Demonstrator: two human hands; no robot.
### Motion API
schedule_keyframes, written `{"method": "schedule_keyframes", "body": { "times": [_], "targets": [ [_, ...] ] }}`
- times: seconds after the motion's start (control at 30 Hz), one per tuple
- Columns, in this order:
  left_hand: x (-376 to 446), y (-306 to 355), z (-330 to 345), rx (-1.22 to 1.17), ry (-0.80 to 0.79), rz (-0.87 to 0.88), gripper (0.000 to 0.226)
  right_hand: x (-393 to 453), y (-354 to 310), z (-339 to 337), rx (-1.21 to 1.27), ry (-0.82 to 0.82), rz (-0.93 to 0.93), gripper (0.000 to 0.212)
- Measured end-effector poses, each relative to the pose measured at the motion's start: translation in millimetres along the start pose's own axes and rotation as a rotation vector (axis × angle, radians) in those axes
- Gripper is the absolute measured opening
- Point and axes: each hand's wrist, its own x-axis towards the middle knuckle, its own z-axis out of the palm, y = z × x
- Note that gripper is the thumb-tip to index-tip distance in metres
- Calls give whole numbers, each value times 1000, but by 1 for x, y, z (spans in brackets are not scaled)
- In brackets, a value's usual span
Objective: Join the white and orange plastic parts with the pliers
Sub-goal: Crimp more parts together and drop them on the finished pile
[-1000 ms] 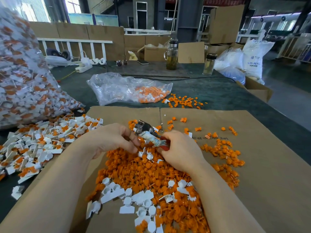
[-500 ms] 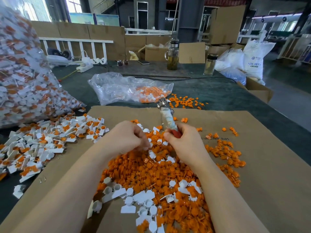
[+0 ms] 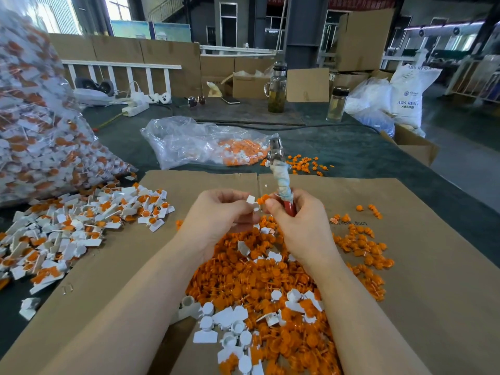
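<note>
Above a heap of orange parts [image 3: 259,277], left hand [image 3: 219,212] pinches a white part [image 3: 253,203]; right hand [image 3: 295,220] grips upright pliers [image 3: 280,174] and an orange part [image 3: 263,198].

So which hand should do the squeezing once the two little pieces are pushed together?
Probably the right hand: it already holds the cloth-wrapped, red-handled metal pliers, head up, while pinching the small orange plastic part. The left hand pinches the small white plastic part.
</note>
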Motion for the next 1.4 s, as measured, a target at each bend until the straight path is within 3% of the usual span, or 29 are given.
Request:
{"method": "schedule_keyframes", "body": {
  "times": [0.07, 0.63, 1.0, 1.4],
  "targets": [
    [-2, 0, 3, -20, 17, -6, 5, 0, 1, 1, -43, 6, -19, 4],
    [-13, 4, 17, -215, 21, 6, 2, -3, 2, 3, -95, 216, -143, 11],
    [-12, 0, 21, 83, 189, 215, 9, -1, 2, 2, -171, 154, -104, 17],
    [-8, -6, 19, 265, 287, 273, 14, 0, -2, -6, -132, -48, -29, 8]
  ]
}}
